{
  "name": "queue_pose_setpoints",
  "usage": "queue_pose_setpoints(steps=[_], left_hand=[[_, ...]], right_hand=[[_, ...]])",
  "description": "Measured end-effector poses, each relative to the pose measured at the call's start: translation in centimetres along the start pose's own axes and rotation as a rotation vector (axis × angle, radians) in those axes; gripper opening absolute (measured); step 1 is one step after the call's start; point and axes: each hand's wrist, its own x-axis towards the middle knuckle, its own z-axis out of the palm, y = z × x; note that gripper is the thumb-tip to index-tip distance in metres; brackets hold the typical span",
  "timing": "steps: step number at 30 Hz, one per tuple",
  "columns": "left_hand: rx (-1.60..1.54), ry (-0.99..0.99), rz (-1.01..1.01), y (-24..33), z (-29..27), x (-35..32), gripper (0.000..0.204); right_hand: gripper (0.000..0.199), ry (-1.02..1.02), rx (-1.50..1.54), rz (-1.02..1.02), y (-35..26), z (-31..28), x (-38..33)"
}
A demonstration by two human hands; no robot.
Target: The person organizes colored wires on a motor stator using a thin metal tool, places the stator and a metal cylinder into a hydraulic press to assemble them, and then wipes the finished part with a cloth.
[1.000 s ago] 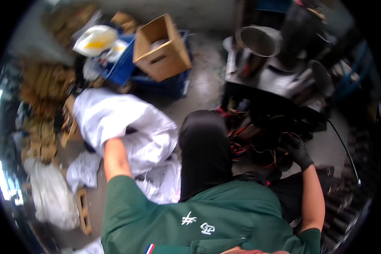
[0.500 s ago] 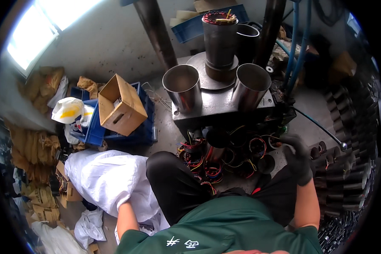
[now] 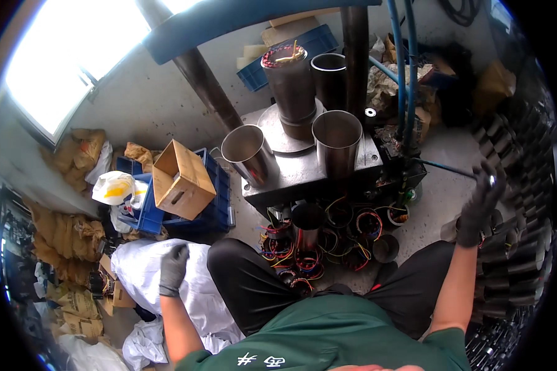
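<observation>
My right hand (image 3: pixel 480 207), in a dark glove, is at the ball-ended lever (image 3: pixel 442 166) of the press on the right. Its fingers close around the shiny knob. My left hand (image 3: pixel 174 270), also gloved, is above the white sack (image 3: pixel 142 272) beside my left knee. Its fingers look curled in, and I see nothing in them. On the press table (image 3: pixel 297 173) a dark metal cylinder (image 3: pixel 289 83) with a wound stator's red coil ends at its top stands upright on a round plate. Two open steel cylinders (image 3: pixel 247 151) (image 3: pixel 338 145) stand in front of it.
Several wound stators (image 3: pixel 309 263) with coloured wires sit on the floor below the press. A cardboard box (image 3: pixel 185 182) rests on blue crates at left. Stacked dark cylinders (image 3: pixel 513 247) line the right side. A blue crossbeam (image 3: pixel 254 25) and posts rise over the table.
My right hand has moved up and outward from near the stators to the lever knob. My left hand has come up into sight over the sack. The view has tilted up, showing the blue beam.
</observation>
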Motion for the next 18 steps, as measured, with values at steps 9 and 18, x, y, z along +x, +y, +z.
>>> queue_pose_setpoints(steps=[9, 18], left_hand=[[-0.521, -0.417, 0.533, 28.7, 9.5, 5.4, 0.086], [-0.121, -0.258, 0.837, 35.1, 20.5, 11.1, 0.046]], right_hand=[[0.054, 0.167, -0.055, -0.003, 2.5, 11.1, 10.0], [0.057, 0.286, 0.055, 0.13, 1.0, 11.0, 9.4]])
